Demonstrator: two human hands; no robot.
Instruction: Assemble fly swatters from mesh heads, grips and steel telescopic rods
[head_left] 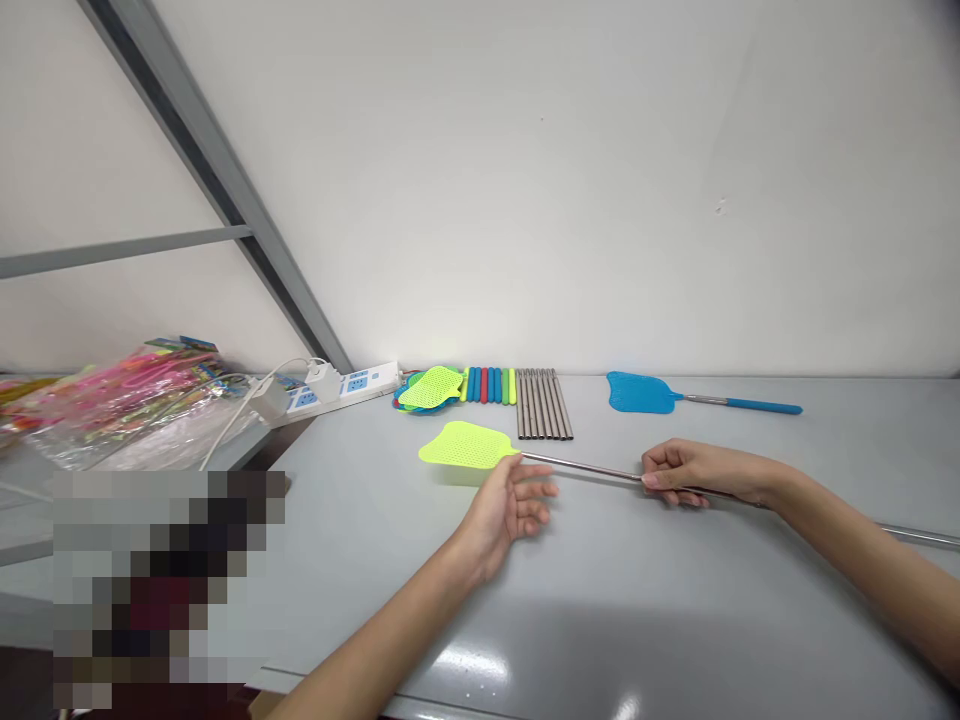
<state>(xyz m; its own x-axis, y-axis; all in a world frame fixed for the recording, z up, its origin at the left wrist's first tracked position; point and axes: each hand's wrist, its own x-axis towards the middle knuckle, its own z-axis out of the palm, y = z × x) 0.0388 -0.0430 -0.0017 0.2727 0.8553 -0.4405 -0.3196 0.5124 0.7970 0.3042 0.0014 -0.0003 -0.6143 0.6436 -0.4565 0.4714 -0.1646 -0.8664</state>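
Note:
A yellow-green fly swatter (466, 445) with a long thin metal rod is held just above the grey table. My left hand (504, 515) is at its neck, the thumb against the joint of head and rod and the other fingers loosely curled and apart. Farther along the rod (585, 466), my right hand (686, 472) pinches it between thumb and fingers. The rod runs on behind my right wrist and shows again at the right edge. Its far end is out of view.
A blue fly swatter (642, 393) lies at the back right. Along the wall are stacked swatter heads (433, 388), coloured grips (485, 385) and metal tubes (541, 405). To the left are a power strip (352, 385) with cables and plastic-wrapped pink items (142, 390).

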